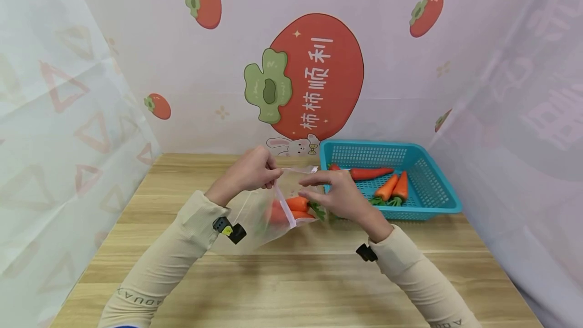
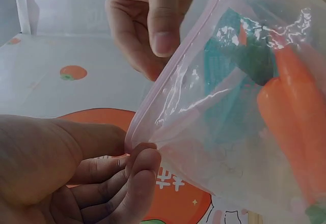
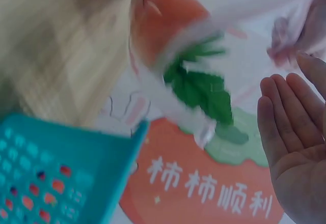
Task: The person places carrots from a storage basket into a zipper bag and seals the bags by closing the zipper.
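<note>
My left hand (image 1: 255, 168) pinches the pink zip edge of a clear zip bag (image 1: 257, 224) between thumb and fingers, at one end of its mouth. Several orange carrots (image 2: 295, 102) lie inside the bag, and green leaves (image 3: 204, 89) show at its mouth. My right hand (image 1: 341, 194) holds nothing; its fingers are extended, with the thumb apart, beside the bag's mouth on the right. The right wrist view shows that open palm with the bag's edge near it, slightly blurred.
A teal plastic basket (image 1: 439, 171) stands at the back right, close behind my right hand. In it lie small orange carrots (image 1: 401, 186) and a long red pepper (image 1: 371, 173). Under everything is a wooden table (image 1: 300, 287), with printed cloth on its back and sides.
</note>
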A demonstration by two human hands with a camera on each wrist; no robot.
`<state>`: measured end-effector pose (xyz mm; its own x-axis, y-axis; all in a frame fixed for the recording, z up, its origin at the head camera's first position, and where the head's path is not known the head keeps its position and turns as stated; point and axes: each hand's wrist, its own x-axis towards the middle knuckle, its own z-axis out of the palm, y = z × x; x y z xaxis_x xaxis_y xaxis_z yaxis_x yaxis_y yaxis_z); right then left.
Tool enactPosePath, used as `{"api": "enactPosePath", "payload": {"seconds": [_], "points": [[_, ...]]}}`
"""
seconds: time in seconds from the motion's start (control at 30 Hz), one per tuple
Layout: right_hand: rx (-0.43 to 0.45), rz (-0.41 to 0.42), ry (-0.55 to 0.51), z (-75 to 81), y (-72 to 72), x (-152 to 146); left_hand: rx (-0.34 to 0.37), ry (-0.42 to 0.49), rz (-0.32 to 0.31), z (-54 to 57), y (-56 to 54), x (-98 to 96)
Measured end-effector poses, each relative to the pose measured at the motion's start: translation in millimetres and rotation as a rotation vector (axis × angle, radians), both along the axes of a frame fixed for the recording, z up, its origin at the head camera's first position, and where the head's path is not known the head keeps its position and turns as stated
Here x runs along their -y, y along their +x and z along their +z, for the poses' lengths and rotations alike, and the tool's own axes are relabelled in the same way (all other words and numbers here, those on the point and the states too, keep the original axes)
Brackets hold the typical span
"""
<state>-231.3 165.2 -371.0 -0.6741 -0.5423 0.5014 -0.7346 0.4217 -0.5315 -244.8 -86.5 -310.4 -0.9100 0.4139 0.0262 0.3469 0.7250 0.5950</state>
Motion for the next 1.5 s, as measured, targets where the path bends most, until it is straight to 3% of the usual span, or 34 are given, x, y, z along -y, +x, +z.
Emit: {"api": "enactPosePath", "payload": {"seconds": [0.13,0.37,0.53,0.7,0.93,1.5], "points": [[-0.012,-0.066,0.019,10.4,-2.6,-15,0.005,0.007,0.007,-0.3,0.5,0.4],[0.068,-0.175,0.128,27.7,-7.3,-48,0.004,0.004,0.010,-0.8,0.4,-0.2],[0.119,-0.232,0.252,31.5,-14.5,-72,0.008,0.008,0.012,-1.5,0.1,-0.1],[0.152,-0.259,0.304,31.0,-19.7,-92,0.007,0.002,0.013,-2.8,-0.8,0.6],[0.224,-0.298,0.354,21.0,-26.3,-109,0.008,-0.014,0.016,-4.7,-0.6,0.5],[0.390,-0.346,0.465,-23.0,-52.4,-127,0.007,-0.020,0.013,-4.5,0.6,-0.3]]}}
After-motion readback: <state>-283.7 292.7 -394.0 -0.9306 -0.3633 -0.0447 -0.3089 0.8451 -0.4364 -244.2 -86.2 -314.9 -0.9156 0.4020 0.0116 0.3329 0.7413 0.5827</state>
